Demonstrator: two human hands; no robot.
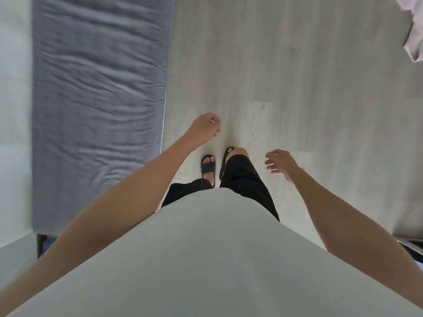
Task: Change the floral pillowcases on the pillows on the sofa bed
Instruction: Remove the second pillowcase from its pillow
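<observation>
Head view: looks straight down the person's front to the floor; both bare arms reach forward and down.
Left hand [206, 125]: hangs over the floor just beside the edge of the sofa bed; fingers loosely curled, nothing held. A thin gold-coloured band shows on one finger.
Right hand [280, 163]: hangs over the floor to the right of the feet; fingers spread and relaxed, moderately wide, nothing held.
Sofa bed [100, 106]: fills the left part of the view as a long surface under a wrinkled grey-blue cover; its right edge runs alongside the floor. No pillow shows on the visible part.
Pale fabric [413, 30]: a bunched pinkish-white cloth at the top right corner, cut off by the frame edge and well apart from both hands. Whether it is one of the floral pillowcases cannot be told; no pattern is readable.
Floor [297, 88]: light wood-look planks, running from the sofa bed to the right edge.
Feet: in dark open slides [208, 167], side by side on the floor between the two hands.
Clothing: light grey shirt [206, 259] across the lower centre; black trousers [245, 177] below it.
</observation>
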